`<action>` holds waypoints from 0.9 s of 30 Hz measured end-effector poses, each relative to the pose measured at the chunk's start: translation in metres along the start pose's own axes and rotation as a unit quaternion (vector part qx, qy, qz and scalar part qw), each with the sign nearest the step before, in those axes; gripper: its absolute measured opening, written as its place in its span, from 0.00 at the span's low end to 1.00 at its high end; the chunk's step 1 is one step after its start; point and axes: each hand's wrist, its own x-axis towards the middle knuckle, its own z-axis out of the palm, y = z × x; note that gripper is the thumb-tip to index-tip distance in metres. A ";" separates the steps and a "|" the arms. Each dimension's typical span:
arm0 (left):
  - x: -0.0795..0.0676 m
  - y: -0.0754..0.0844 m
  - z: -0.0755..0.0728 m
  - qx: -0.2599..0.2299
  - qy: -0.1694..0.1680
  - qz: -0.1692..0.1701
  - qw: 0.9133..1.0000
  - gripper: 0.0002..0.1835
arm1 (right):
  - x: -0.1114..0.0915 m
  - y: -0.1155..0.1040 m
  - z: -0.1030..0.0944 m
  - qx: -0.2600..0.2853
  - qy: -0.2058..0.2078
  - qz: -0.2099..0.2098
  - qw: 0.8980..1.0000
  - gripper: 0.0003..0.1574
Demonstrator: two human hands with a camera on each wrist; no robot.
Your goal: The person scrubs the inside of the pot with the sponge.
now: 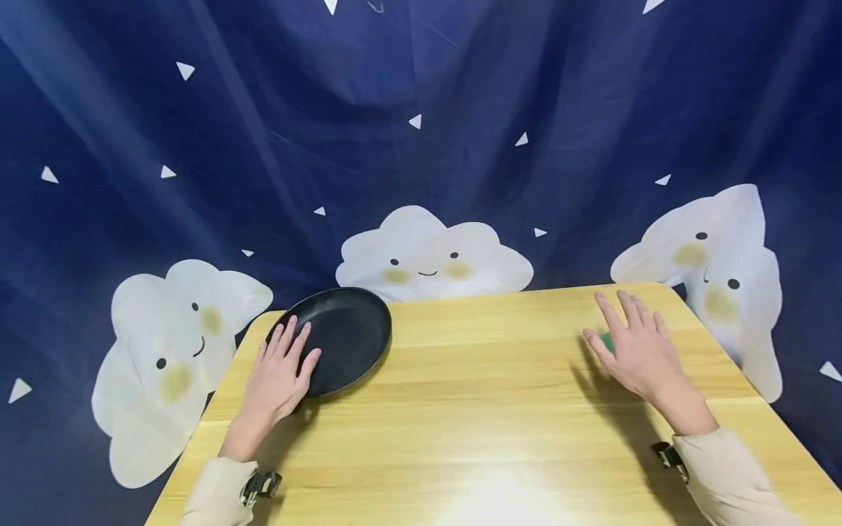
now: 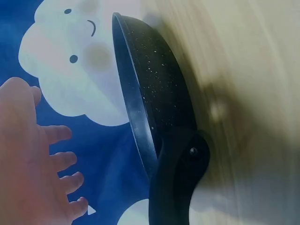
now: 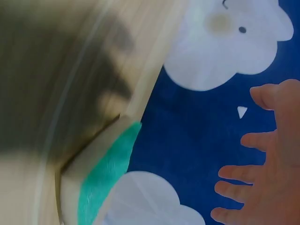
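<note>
A round black frying pan (image 1: pixel 350 340) lies at the back left of the wooden table, and in the left wrist view its speckled outer side and black handle (image 2: pixel 171 187) show. My left hand (image 1: pixel 279 376) hovers over the pan's near left side, fingers spread and straight, holding nothing. At the back right, my right hand (image 1: pixel 638 354) is held palm down above a small block with a green top and pale sides (image 3: pixel 108 178). Most of that block is hidden by the hand in the head view. The right wrist view shows a gap between the spread fingers and the block.
The pale wooden table (image 1: pixel 473 394) has rounded back corners. Behind it hangs a dark blue curtain (image 1: pixel 473 88) printed with white clouds and small triangles. Dark straps with small devices sit at both wrists, over beige sleeves (image 1: pixel 730 467).
</note>
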 end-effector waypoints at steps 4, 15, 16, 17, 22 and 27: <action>-0.011 -0.001 -0.005 -0.020 0.002 -0.001 1.000 0.33 | -0.003 -0.011 0.004 0.021 0.013 -0.008 1.000 0.43; -0.040 -0.003 -0.022 -0.080 -0.031 -0.034 0.996 0.32 | -0.008 -0.047 0.017 0.079 0.040 -0.038 0.995 0.41; -0.042 -0.003 -0.024 -0.085 -0.039 -0.040 0.995 0.32 | -0.008 -0.051 0.018 0.087 0.039 -0.039 0.995 0.41; -0.044 -0.004 -0.025 -0.089 -0.046 -0.046 0.994 0.32 | -0.009 -0.054 0.020 0.096 0.037 -0.039 0.994 0.41; -0.056 -0.009 -0.032 -0.105 -0.071 -0.072 0.989 0.33 | -0.013 -0.073 0.032 0.154 0.009 -0.030 0.988 0.41; -0.072 -0.019 -0.039 -0.140 -0.068 -0.070 0.985 0.32 | -0.015 -0.096 0.043 0.214 -0.024 -0.024 0.976 0.41</action>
